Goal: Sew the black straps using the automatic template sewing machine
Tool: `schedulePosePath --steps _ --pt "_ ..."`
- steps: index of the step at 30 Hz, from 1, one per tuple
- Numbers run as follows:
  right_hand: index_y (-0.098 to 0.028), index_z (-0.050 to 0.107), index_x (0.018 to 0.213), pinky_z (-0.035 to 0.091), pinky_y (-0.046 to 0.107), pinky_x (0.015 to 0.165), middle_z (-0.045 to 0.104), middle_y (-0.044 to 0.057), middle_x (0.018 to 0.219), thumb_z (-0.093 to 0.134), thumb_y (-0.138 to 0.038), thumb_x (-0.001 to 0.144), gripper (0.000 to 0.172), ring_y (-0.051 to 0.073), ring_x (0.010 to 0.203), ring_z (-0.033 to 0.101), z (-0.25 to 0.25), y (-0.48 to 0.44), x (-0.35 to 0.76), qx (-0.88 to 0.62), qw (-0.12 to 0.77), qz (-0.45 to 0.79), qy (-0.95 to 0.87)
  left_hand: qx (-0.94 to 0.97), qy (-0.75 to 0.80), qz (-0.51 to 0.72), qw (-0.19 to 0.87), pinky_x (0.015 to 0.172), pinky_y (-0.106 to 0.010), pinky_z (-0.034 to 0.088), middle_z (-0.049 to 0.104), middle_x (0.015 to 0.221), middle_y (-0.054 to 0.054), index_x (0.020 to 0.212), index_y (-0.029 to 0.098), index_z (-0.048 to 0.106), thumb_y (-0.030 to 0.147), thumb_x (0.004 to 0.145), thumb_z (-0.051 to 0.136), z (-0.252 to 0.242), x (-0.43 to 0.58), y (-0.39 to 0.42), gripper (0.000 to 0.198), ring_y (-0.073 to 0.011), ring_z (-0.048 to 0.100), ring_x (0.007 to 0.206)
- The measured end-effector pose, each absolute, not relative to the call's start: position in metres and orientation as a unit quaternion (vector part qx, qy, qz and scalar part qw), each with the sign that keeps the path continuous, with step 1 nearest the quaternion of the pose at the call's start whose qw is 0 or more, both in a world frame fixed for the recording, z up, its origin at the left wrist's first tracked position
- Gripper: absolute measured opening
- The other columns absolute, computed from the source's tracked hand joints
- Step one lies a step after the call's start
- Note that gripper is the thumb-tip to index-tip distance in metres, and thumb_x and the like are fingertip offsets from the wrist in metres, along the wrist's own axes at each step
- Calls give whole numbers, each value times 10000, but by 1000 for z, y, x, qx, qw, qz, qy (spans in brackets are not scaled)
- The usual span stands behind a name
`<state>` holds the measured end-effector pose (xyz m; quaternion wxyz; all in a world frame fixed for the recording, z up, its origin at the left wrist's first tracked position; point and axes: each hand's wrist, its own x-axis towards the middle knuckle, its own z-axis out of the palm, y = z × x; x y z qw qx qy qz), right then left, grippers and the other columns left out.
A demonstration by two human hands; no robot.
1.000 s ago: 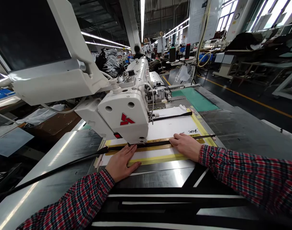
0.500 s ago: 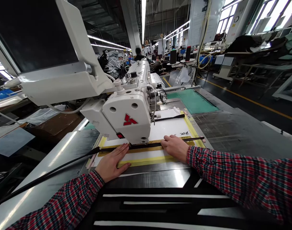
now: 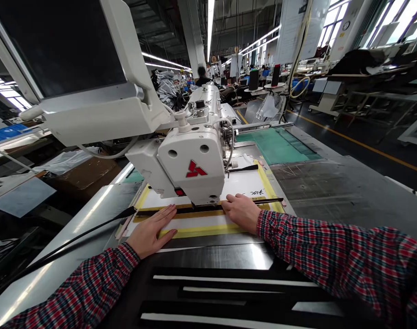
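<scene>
A long black fabric strip [image 3: 208, 209] lies across a white sewing template [image 3: 194, 224] edged with yellow tape, passing under the white sewing machine head [image 3: 194, 167]. My left hand [image 3: 151, 232] rests flat on the template, left of the head, its fingertips at the strip and thumb spread. To the right of the head, my right hand [image 3: 242, 211] has its fingers curled down at the strip, which emerges beyond it. Its fingertips are partly hidden. From the template's left end the strip trails down over the metal table. The needle area is hidden behind the head.
Several black strips [image 3: 229, 310] with white bands lie in front of me. A dark screen [image 3: 60, 45] overhangs the upper left. A green sheet [image 3: 277, 144] covers part of the metal table [image 3: 328, 192]. Thread cones [image 3: 254, 80] stand behind; a cardboard box [image 3: 81, 178] sits left.
The template and strip have slid left relative to the machine head, and both my hands have moved left with them. The camera view has shifted slightly.
</scene>
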<state>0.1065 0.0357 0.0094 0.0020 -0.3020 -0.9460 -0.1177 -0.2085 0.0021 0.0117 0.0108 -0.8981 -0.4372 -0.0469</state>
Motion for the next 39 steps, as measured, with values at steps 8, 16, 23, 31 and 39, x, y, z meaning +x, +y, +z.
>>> schedulePosePath --steps 8,16,23,31,39 --pt "-111 604 1022 413 292 677 556 90 927 427 -71 889 225 203 883 463 5 43 104 -329 49 -60 -941 -897 -439 -54 10 1059 -396 312 283 1428 -45 1388 184 275 397 923 371 12 -225 4 520 -219 280 1302" --pt "-171 687 978 437 207 715 658 44 891 493 -75 837 258 155 797 590 28 60 174 -445 104 165 -874 -884 -464 -24 59 992 -422 402 405 1352 -114 1286 131 441 348 914 349 21 -195 -10 441 -259 396 1234" --pt "-159 688 886 416 261 666 644 79 810 513 -2 766 263 208 795 577 32 58 173 -448 0 1 -894 -924 -371 -75 -43 1055 -354 339 331 1394 -134 1353 82 304 275 906 358 31 -68 -27 490 -200 307 1290" --pt "-77 590 1011 441 305 710 581 106 945 488 -100 874 173 224 890 491 12 37 184 -353 -1 -82 -932 -915 -388 -107 -36 1062 -434 306 345 1377 -180 1313 40 361 383 903 394 5 -20 7 536 -266 267 1303" --pt "-71 595 949 444 341 682 535 116 981 490 -128 883 137 248 904 449 1 29 182 -353 8 -108 -929 -917 -388 -76 -45 1088 -430 241 227 1429 -182 1344 23 297 436 913 363 4 -22 4 600 -266 150 1338"
